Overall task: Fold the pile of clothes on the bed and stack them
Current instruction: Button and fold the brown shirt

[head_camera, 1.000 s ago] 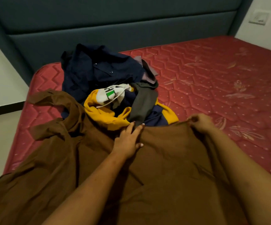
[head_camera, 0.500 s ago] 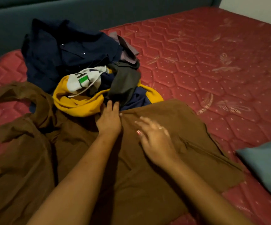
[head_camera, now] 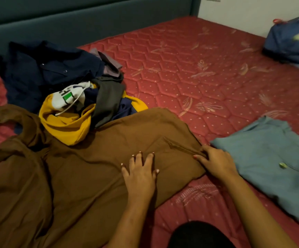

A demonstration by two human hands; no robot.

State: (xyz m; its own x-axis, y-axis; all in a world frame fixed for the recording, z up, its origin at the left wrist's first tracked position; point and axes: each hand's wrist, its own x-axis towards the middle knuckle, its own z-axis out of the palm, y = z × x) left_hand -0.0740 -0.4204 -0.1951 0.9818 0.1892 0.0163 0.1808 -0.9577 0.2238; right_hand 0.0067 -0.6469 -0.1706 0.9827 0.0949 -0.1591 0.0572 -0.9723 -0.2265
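Your left hand (head_camera: pixel 139 174) flat on the brown garment (head_camera: pixel 95 167), fingers straight and spread, your right hand (head_camera: pixel 215 161) at its right edge, fingers bent on the fold, pinching or only pressing cannot be told, garment spread on the red mattress (head_camera: pixel 198 77), unfolded pile of clothes (head_camera: pixel 70 86) touching its far edge, folded blue garment (head_camera: pixel 270 158) just beside it on the right.

Moved left hand (head_camera: pixel 139 176) from the brown garment's (head_camera: pixel 91 167) far edge back to its middle, fingers spread flat. Shifted right hand (head_camera: pixel 215 161) from the middle out to the right edge, pinching a fold.
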